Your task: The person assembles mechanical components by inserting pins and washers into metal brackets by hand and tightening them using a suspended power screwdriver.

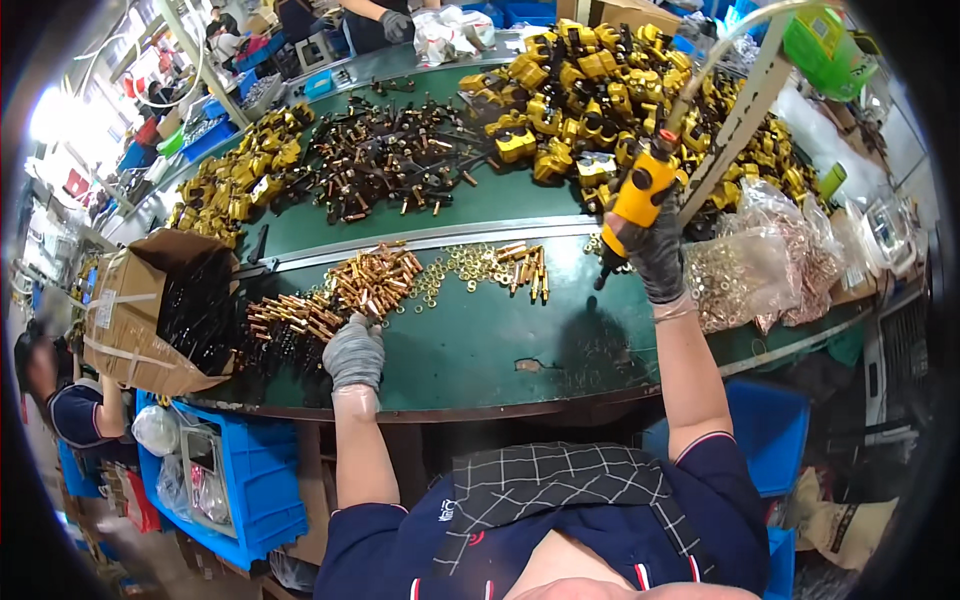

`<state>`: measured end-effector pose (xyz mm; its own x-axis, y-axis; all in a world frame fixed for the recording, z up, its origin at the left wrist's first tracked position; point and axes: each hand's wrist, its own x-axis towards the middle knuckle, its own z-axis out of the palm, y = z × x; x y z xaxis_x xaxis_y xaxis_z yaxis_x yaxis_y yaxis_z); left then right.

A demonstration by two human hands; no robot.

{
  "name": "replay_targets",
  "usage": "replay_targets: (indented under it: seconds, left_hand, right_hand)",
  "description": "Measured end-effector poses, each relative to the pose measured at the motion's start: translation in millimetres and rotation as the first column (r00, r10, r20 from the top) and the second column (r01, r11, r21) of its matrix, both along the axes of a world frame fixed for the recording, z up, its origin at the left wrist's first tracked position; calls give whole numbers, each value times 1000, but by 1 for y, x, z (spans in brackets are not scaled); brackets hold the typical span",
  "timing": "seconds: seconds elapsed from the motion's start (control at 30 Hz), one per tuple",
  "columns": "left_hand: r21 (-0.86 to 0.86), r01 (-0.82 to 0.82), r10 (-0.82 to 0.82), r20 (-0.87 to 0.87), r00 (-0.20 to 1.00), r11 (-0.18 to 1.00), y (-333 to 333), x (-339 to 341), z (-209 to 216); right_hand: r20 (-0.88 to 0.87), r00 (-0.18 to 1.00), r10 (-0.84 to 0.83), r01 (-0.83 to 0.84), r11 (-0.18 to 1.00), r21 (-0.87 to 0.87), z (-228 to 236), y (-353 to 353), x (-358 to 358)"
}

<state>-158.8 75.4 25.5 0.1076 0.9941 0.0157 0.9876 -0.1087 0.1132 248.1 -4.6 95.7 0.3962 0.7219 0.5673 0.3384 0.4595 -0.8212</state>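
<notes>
My right hand, in a grey glove, is wrapped round a yellow power screwdriver. The tool points down over the green table, its dark tip above the surface. My left hand, gloved too, reaches the near edge of a pile of copper-coloured threaded pins. Its fingers are drawn together against the pins, and what they pinch is hidden. Brass-coloured rings lie scattered right of that pile. Beyond them a few more pins lie in a small group. More pins with black ends spread out to the left.
A metal rail crosses the green table. Beyond it are black-and-copper parts and heaped yellow housings. A cardboard box of black parts stands left, bags of rings right. A slotted post rises beside my right hand.
</notes>
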Motion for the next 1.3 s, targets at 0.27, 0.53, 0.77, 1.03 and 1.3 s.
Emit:
replay_targets:
  seconds: [0.27,0.53,0.77,1.03,1.3]
  left_hand:
    - [-81,142,10,897,442,987,7,-8,-37]
    - [-43,699,454,788,-416,714,-36,62,44]
    - [-152,718,527,782,-334,680,-55,131,-15]
    - [-233,822,673,704,-225,519,-73,169,-6]
    - [-226,888,665,739,-111,400,-74,161,5]
  right_hand:
    - [541,794,-278,295,954,58,-75,-26,-18]
    - [907,208,367,207,889,-408,-90,9,-20]
    - [677,646,353,199,778,-596,-69,-27,-37]
    - [-384,874,298,-467,735,-491,-93,-58,-48]
    - [-621,678,394,-714,556,-427,-79,-64,-39]
